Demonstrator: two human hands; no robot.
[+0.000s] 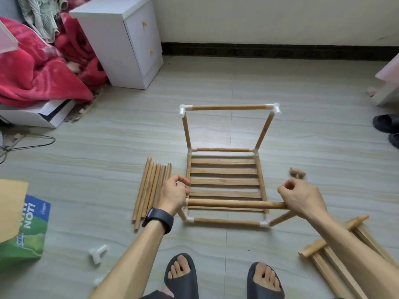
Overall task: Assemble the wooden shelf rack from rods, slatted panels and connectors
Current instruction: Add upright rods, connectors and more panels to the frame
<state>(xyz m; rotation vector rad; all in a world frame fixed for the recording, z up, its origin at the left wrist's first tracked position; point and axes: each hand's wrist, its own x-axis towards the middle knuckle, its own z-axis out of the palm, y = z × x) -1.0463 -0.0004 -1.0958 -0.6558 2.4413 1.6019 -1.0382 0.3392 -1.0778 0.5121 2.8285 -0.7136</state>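
Rod (233, 204) lying crosswise above the front of the rack (224, 172); left hand (176, 194) grips its connector (186, 201) end, right hand (302, 198) clasps the free end above a leaning upright (280, 219).

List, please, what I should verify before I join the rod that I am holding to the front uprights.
1. Grip of the right hand on the rod: ok, it holds the right end.
2. Hold of the left hand at the left end: cannot tell, its fingers hide it.
3. Contact of the rod's left end with the white connector: ok.
4. Connector at the rod's right end: cannot tell, hidden under the right hand.
5. Straightness of the right front upright: not ok, it leans outward.
6. Seat of the slatted panel in the bottom frame: ok, it lies flat.
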